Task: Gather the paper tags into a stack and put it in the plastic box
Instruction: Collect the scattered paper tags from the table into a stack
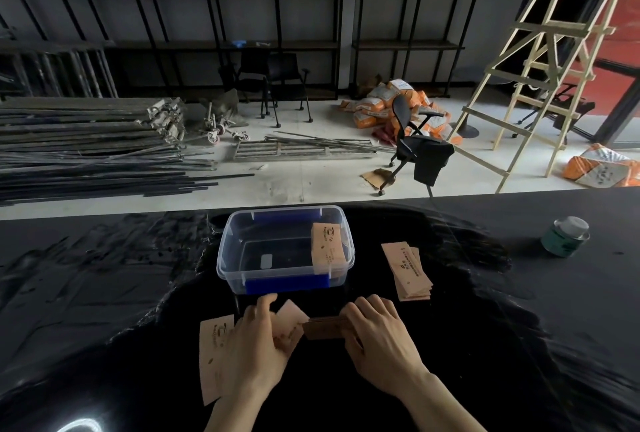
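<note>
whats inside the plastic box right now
The plastic box holds one stack of paper tags, leaning against its right wall. The rest of its floor looks bare. How many tags are in that stack cannot be told.

Your path to the open plastic box [286, 251] is short; its near wall stands between. Tags [327, 247] fill its right end, a loose pile [408, 271] flanks it.

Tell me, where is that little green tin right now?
The green tin stands on the black table at the far right, apart from the tags and well right of the plastic box.
</note>
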`<action>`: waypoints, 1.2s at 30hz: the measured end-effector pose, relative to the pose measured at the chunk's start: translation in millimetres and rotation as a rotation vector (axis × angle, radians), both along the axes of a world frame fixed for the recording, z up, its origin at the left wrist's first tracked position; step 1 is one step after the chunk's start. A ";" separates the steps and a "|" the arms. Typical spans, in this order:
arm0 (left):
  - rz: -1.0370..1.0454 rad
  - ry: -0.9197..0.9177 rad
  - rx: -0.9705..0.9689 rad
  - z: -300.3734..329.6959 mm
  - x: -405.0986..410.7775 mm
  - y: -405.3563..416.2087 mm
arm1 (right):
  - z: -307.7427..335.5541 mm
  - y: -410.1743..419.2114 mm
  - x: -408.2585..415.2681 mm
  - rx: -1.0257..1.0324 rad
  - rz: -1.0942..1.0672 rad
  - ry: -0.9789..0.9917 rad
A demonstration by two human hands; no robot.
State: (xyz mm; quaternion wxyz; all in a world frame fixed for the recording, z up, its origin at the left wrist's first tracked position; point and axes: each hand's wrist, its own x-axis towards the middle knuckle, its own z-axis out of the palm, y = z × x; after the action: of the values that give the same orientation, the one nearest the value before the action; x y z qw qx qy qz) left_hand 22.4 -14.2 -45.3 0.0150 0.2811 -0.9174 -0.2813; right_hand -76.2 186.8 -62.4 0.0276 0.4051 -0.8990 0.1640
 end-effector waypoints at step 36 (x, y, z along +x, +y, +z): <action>0.088 0.194 0.035 -2.0 12.0 -37.7 | -0.3 -24.2 -9.6 0.139 -0.014 0.058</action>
State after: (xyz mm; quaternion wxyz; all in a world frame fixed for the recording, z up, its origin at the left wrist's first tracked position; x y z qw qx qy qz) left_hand 34.4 -51.9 -47.2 0.1113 0.2927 -0.8933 -0.3224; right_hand -85.8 162.6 -62.7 0.0265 0.4045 -0.9098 0.0891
